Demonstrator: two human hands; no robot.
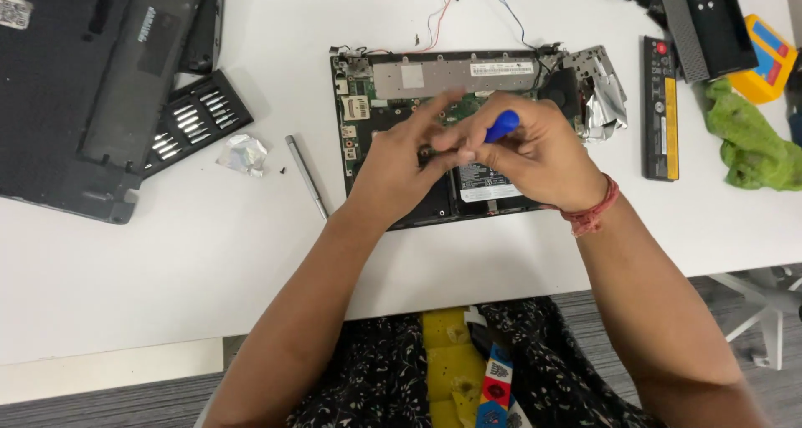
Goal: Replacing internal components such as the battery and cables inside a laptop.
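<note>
An opened laptop base (401,86) with its circuit board and metal shield exposed lies on the white table (209,253). My right hand (535,148) grips a blue-handled screwdriver (501,126) above the middle of the board. My left hand (401,157) meets it from the left, its fingertips pinched at the screwdriver's tip over the board. What lies under the fingertips is hidden. A red thread band circles my right wrist.
A black bit set (194,121) and laptop covers (92,86) lie at the left. A silver rod (307,176) and a crumpled foil scrap (245,153) lie beside the laptop. A black battery bar (660,108), green cloth (752,140) and loose wires (439,15) sit right and behind.
</note>
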